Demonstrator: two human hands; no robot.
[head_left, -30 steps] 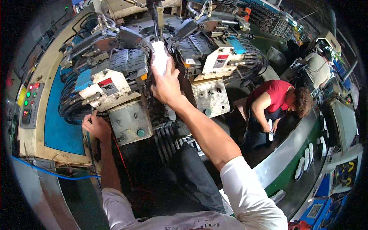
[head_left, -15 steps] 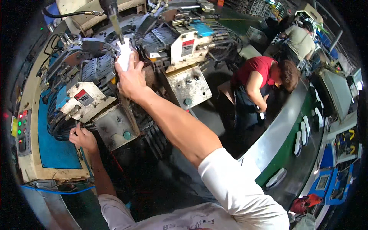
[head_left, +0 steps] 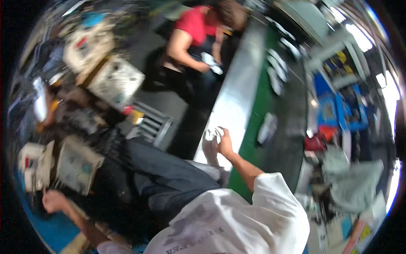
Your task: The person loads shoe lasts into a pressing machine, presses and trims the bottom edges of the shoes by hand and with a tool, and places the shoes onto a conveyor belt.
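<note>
The picture is blurred by motion. My right hand (head_left: 223,142) is stretched out over the metal edge of a conveyor (head_left: 237,97) and is closed on a white piece (head_left: 212,134); more of that white material hangs just below it. My left hand (head_left: 52,200) is low at the left, by the blue panel (head_left: 46,224) of a machine, below a grey control box (head_left: 78,163). Whether its fingers grip anything is too blurred to tell. My dark trousers (head_left: 169,178) fill the space between the two hands.
A person in a red top (head_left: 192,25) bends over beside the conveyor, handling something white. Several white pieces (head_left: 267,127) lie on the green belt (head_left: 260,106). Another control box (head_left: 117,81) and machine heads stand at the left. Blue bins (head_left: 338,110) sit at the right.
The view has swung right, away from the machine. My right hand has left the raised machine head with the white piece and come down to the conveyor's edge. My left hand stays by the blue panel.
</note>
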